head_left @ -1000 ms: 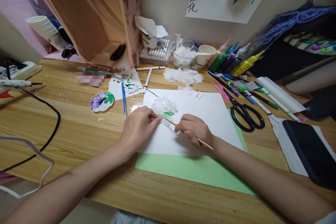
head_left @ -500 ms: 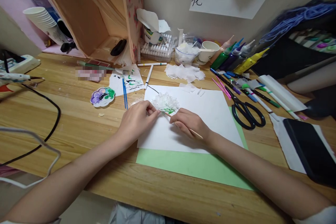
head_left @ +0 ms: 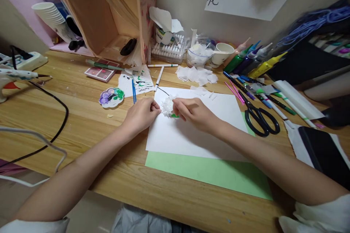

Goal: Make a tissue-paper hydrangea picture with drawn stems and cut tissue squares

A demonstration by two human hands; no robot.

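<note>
A white paper flower (head_left: pixel 167 107) with green at its lower side lies on a white sheet (head_left: pixel 175 136). At its left, by the sheet's edge, my left hand (head_left: pixel 143 113) has thumb and fingers pinched together; what is between them, if anything, is too small to make out. My right hand (head_left: pixel 193 113) is closed over the flower's right side, hiding part of it. A thin wooden stick (head_left: pixel 194 106), mostly hidden now, is gripped in that hand. Beneath the white sheet lies a green sheet (head_left: pixel 202 173). A thin dark stem (head_left: pixel 163 91) sticks out behind the flower.
Left of the papers are a paint palette (head_left: pixel 111 97), blue brushes (head_left: pixel 133 89) and a glue gun (head_left: pixel 19 74) with its cable. Scissors (head_left: pixel 261 120), several pens and a phone (head_left: pixel 322 153) lie on the right. White paper scraps (head_left: pixel 197 75) and cups stand behind.
My right hand has moved up and left over the flower, and the stick now points more toward the camera. My left hand has drawn slightly left of the flower. The camera view has shifted.
</note>
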